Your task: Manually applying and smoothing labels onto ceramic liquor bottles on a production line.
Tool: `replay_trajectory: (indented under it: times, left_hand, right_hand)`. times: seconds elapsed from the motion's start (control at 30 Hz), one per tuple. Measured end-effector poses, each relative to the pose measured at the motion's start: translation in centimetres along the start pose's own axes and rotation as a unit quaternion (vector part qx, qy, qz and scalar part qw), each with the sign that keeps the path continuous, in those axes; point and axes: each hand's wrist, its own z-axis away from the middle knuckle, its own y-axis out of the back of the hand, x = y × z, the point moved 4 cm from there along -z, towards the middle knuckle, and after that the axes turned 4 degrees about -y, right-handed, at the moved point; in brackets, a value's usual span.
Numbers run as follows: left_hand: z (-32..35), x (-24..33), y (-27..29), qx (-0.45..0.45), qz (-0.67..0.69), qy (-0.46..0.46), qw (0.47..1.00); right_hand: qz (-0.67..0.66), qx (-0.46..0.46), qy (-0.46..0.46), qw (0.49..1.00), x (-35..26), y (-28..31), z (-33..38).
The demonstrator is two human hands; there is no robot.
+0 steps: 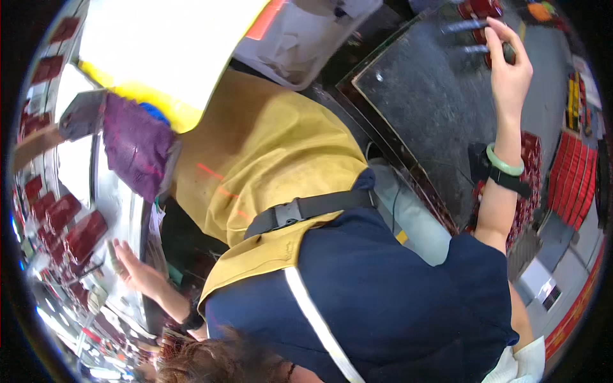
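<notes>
My right hand (pixel 513 73) reaches out to the far right, over a dark worn board (pixel 421 96). Its thumb and forefinger are pinched at the end of a slim grey stick-like tool (pixel 465 26), smeared by motion. A second slim grey stick (pixel 476 49) lies just below, near the same fingers. Beyond them is a small dark red container (pixel 479 9). At the lower left, my left hand (pixel 139 271) is held up with its fingers spread, nearest to a pale bench top (pixel 121 220) and a dark red glossy block (pixel 85 236).
A co-worker's grey-gloved hand (pixel 84 116) is beside a purple cloth (pixel 137 147) at the left. A translucent bin (pixel 300 45) stands at the top middle. Red stacked pieces (pixel 573 179) are on the right. My yellow apron (pixel 274 140) spreads across the middle.
</notes>
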Motion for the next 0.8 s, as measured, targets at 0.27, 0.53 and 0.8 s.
replay_trajectory:
  times: [0.27,0.53,0.8]
  left_hand:
    - [13.6,-9.3,4.4,0.096,-0.005,0.176,0.980]
    - [35.0,-15.4,-0.1,-0.020,0.215,0.618,0.756]
    - [51.6,-29.4,-4.7,0.012,0.284,0.597,0.750]
  right_hand:
    - [-0.117,-0.160,0.098,0.975,-11.8,-11.3,-1.3]
    - [-0.229,-0.242,0.197,0.922,-23.9,-18.0,-3.0]
    - [-0.280,-0.325,0.260,0.865,-30.5,-21.9,-1.8]
